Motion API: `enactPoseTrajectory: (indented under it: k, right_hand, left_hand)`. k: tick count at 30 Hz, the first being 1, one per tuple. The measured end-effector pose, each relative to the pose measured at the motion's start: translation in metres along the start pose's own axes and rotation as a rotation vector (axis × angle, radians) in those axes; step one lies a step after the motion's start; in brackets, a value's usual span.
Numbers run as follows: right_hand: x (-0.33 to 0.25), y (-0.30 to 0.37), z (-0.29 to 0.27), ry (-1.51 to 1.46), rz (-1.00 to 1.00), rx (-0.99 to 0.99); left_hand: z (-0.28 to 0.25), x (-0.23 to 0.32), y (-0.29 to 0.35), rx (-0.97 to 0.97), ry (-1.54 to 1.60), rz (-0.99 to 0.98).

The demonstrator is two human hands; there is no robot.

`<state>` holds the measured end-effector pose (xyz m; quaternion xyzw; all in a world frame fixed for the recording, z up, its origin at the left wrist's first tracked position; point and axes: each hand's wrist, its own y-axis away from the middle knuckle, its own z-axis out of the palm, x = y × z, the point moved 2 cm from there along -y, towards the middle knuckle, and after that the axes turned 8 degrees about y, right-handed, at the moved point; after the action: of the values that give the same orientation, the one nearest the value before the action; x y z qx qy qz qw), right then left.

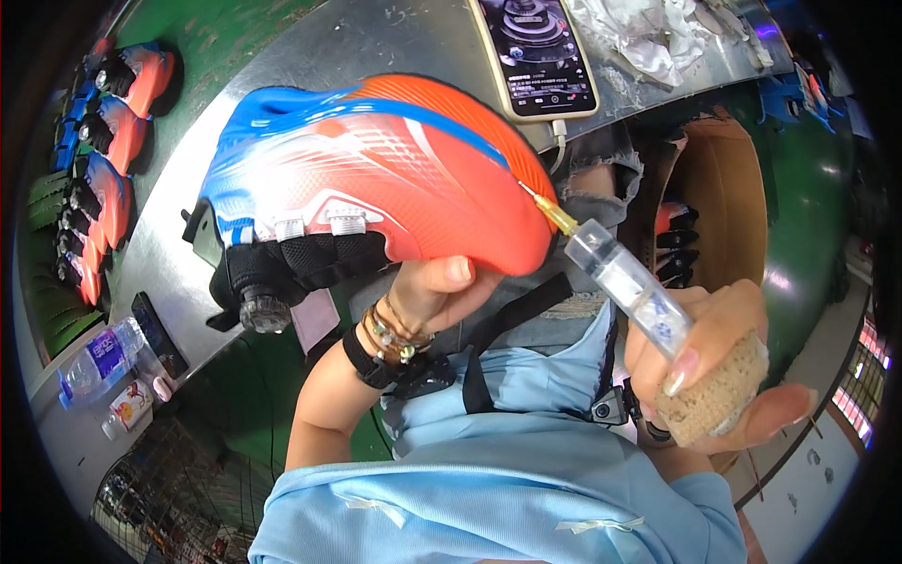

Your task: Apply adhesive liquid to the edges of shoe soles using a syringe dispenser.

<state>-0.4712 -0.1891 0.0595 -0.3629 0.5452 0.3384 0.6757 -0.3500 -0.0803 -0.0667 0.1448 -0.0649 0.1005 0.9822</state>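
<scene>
My left hand (442, 289) grips the toe end of a coral, orange and blue sneaker (442, 179), thumb on the upper and the other fingers mostly hidden beneath. The shoe is tipped on its side, its sole edge facing away from me. A black round dial (265, 308) sits on its black tongue. In my right hand (695, 348) is a clear syringe (628, 287) with a yellow-based needle (554, 214). The needle tip meets the seam between the upper and the sole, or lies very close to it. A tan sponge-like block (714, 390) is in the same hand, at the syringe's rear end.
A phone (540, 56) with a cable lies on the metal table (301, 47), near crumpled white paper (639, 38). Several similar shoes (113, 197) line a rack at left. Bottles (103, 362) stand lower left. A cardboard box (719, 202) at right holds shoes.
</scene>
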Motion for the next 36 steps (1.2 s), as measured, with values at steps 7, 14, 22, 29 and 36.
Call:
enactPoseTrajectory:
  k: [7,14,22,29,36]
  right_hand:
    - [-0.005,-0.005,-0.006,0.085,-0.067,0.015]
    - [0.004,-0.001,-0.002,0.115,-0.031,0.151]
    - [0.010,-0.009,0.002,0.242,-0.169,0.083]
    - [0.021,-0.019,0.009,0.197,-0.408,0.035]
    - [0.025,-0.012,0.013,0.106,-0.383,0.083]
  left_hand:
    - [0.010,0.004,-0.033,-0.096,-0.042,0.091]
    - [0.012,0.006,-0.051,-0.146,-0.130,0.167]
    - [0.041,0.009,-0.062,-0.047,-0.103,0.351]
    - [0.081,0.024,-0.035,0.257,0.106,0.241]
    - [0.097,0.033,-0.029,0.363,0.069,0.212]
